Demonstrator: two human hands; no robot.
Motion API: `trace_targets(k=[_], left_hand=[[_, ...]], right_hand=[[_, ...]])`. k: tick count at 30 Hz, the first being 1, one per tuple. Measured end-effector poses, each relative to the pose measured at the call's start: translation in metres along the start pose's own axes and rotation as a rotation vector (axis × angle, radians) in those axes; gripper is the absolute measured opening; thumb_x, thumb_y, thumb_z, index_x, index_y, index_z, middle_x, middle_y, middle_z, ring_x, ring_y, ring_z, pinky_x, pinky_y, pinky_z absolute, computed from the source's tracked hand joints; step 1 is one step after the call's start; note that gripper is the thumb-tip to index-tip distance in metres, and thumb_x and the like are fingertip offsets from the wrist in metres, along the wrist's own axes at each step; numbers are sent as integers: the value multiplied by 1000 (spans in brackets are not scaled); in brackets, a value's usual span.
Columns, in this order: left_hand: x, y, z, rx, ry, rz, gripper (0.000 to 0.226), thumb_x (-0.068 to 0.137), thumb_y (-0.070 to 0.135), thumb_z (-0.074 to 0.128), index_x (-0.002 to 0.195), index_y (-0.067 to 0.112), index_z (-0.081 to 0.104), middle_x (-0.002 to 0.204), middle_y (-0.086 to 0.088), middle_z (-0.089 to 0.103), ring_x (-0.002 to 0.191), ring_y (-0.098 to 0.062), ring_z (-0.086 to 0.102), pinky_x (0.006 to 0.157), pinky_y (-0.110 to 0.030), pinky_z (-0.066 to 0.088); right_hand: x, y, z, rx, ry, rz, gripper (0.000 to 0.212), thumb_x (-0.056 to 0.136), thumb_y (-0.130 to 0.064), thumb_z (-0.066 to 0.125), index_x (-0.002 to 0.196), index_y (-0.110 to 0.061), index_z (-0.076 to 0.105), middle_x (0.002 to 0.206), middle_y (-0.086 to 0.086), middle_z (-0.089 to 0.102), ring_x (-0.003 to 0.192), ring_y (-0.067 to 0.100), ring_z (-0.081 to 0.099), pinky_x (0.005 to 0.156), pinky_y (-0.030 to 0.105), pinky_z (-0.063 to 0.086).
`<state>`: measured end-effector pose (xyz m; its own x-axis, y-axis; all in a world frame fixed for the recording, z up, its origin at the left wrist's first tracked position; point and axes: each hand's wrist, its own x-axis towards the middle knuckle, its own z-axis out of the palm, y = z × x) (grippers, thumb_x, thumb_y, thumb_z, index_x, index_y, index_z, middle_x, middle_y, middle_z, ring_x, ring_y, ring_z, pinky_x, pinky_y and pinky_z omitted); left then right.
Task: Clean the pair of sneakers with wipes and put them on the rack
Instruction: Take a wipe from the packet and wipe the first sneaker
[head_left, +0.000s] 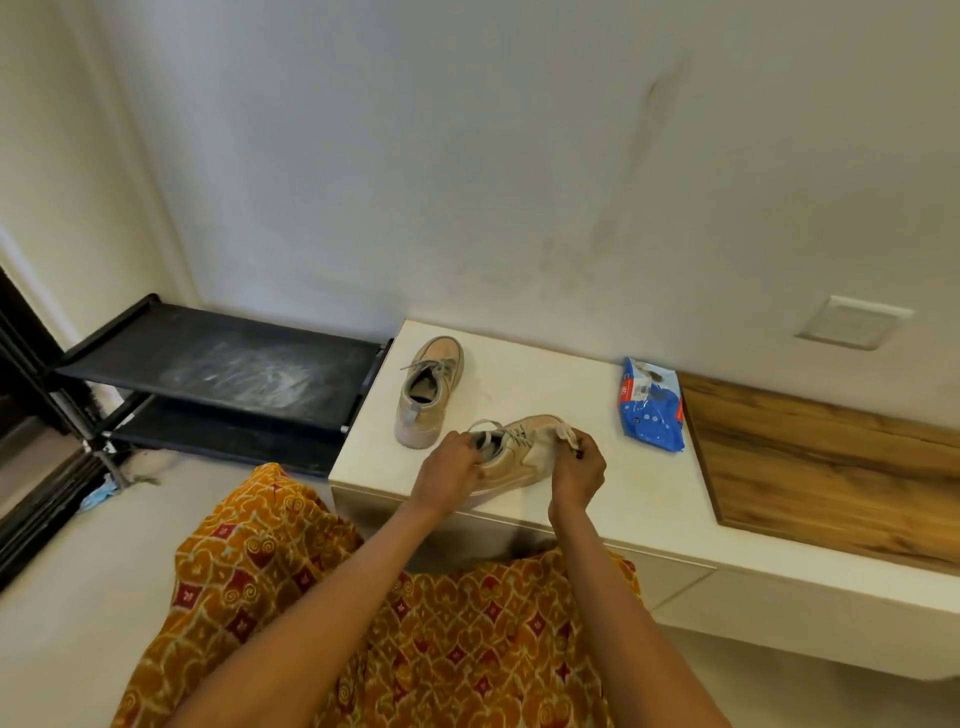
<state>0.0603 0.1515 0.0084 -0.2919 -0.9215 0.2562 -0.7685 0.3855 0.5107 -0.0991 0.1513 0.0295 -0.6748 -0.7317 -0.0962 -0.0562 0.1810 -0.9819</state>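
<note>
Patterned dress (415, 623) in front, left hand (448, 470) gripping the near sneaker (511, 457) at its heel on the white bench (623, 499), right hand (576, 470) pinching a wipe (550, 441) against it. Near the edge; a hard rub might push it off.

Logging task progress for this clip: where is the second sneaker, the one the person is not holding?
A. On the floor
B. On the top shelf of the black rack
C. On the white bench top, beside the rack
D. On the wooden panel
C: the free sneaker lies on the white bench top, just right of the black rack, whose shelves show no shoes, while both hands work on the other sneaker.
</note>
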Motion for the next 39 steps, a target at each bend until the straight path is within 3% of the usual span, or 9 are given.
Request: trace_targets(k=[3,6,13,15,19,24,28,31,39], left_hand=[[9,-2,-18,-218,-42,-47,15,85,15,63,91,7,73,88,-11,59,85,-22,53,76,-38,46],[12,-15,-26,-346,-47,-155,13,83,12,67,88,3,73,81,-7,56,78,-16,52,74,-28,42],[10,-30,-8,-234,163,-167,13,84,16,66,93,10,74,86,-5,63,84,-12,49,76,-24,41],[7,-25,-5,-198,247,-110,14,88,12,61,96,8,72,94,-7,61,90,-13,48,77,-19,38],[1,-17,4,-206,276,56,19,91,8,55,106,2,66,105,-14,63,95,-22,60,78,-28,52],[-10,-21,13,-42,225,225,39,90,23,45,118,1,60,115,-12,59,107,-19,57,85,-28,54],[-11,-30,17,75,130,243,66,82,47,51,129,0,50,128,-12,52,121,-21,45,94,-28,48],[-12,-32,15,111,90,249,79,77,57,52,132,1,45,130,-13,50,121,-22,43,94,-27,47],[-12,-32,9,209,75,288,83,74,59,57,131,0,47,128,-12,52,120,-21,40,91,-27,49]], right_hand=[[3,-3,-10,-21,29,-58,13,91,-16,58,101,-10,63,96,4,62,87,19,56,77,30,44],[3,-2,-8,-68,6,-123,14,90,-11,57,101,-8,66,97,5,65,87,20,58,74,27,41],[-21,16,22,-449,-257,-397,21,92,-17,51,105,-10,65,110,9,63,96,21,58,80,29,48],[-24,24,33,-505,-299,-486,26,95,-23,47,113,-13,63,118,6,62,107,20,56,91,33,48],[-30,41,46,-623,-358,-630,41,99,-30,37,134,-14,51,137,4,52,129,18,44,110,33,35],[-8,56,-1,-831,-396,-1031,41,90,-17,58,130,-20,55,131,5,58,119,26,56,96,36,45],[8,49,-6,-940,-235,-760,37,96,-30,39,128,-24,56,128,8,60,120,29,53,103,45,38],[-6,42,17,-774,-248,-644,31,97,-20,46,125,-15,60,121,10,63,114,28,56,104,41,39],[-17,49,-4,-903,-224,-1005,36,72,-8,77,106,-15,70,109,7,69,106,30,62,88,42,51]])
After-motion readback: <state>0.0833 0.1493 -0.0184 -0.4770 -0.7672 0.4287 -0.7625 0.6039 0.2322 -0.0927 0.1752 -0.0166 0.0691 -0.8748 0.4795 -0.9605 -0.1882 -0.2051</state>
